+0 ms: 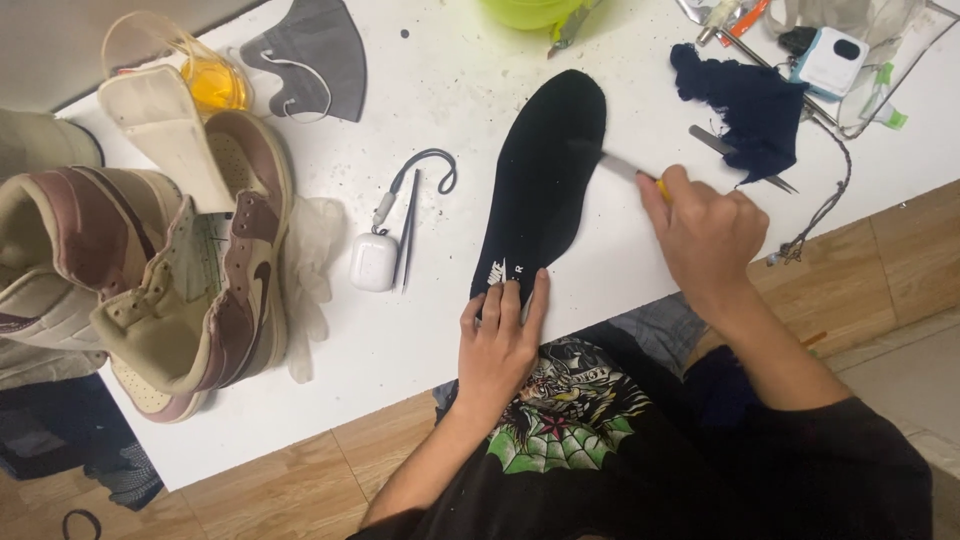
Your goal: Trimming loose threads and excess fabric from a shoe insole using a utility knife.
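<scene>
Your left hand [500,335] pins the insole's [545,180] heel at six o'clock on the bench [440,330] while your right hand [705,235], clenched on a brush [625,168], works its three-o'clock edge; stroke on gently, heel held firm.

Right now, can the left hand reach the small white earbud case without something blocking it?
Probably yes. The left hand presses the heel of the black insole, and the white earbud case lies just to its left. Only bare table lies between; the tweezers lie beside the case.
</scene>
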